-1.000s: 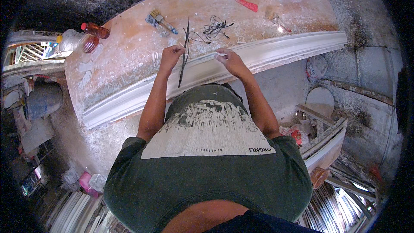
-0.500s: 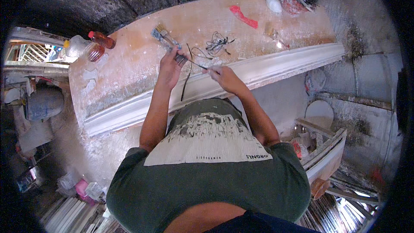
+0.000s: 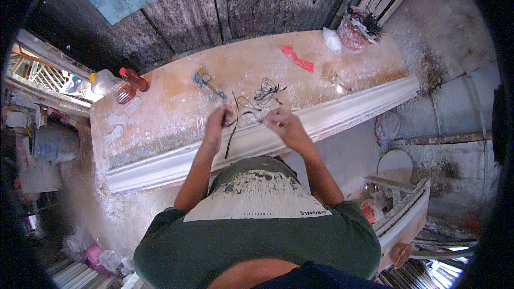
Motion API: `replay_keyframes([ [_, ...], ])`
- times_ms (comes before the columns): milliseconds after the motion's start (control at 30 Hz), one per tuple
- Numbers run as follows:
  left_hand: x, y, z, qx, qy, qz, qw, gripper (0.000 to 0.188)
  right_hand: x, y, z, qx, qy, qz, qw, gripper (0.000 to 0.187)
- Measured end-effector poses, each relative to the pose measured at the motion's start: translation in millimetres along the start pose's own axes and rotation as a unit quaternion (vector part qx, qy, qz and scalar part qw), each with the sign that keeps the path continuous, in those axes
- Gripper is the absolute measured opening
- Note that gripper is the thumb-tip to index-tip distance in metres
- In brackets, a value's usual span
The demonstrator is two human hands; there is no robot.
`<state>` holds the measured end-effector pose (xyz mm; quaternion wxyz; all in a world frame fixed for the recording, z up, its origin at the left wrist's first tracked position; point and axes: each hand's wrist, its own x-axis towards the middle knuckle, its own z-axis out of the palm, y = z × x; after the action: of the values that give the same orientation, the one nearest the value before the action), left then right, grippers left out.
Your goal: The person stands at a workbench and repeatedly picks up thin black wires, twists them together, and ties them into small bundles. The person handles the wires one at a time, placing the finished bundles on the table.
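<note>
Now a thin black strip [image 3: 248, 112], straight moments ago, is bowing from the pinching left hand [image 3: 218, 123] toward the right hand [image 3: 286, 124], whose grip is looking unclear; tension is seemingly easing.

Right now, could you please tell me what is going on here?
A person's left hand appears to hold a thin dark strip; the right hand is beside it, its grip too blurred to tell. Beyond them, tangled dark cord lies on the table, and a long white moulding runs along the near edge.
</note>
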<state>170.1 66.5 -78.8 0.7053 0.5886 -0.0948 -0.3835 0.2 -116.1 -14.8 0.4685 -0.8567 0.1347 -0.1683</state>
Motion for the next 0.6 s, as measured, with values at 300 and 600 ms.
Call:
replay_keyframes([
  [300,-30.3,23.3,48.0,0.189,-0.132,0.042,0.972,0.038,13.8,-40.0,1.6,0.035,-0.012,0.002,0.999,0.016],
  [600,-31.3,31.1,43.1,0.224,-0.211,0.002,0.952,0.023,12.4,-38.0,-0.3,0.01,-0.02,0.007,1.0,0.019],
])
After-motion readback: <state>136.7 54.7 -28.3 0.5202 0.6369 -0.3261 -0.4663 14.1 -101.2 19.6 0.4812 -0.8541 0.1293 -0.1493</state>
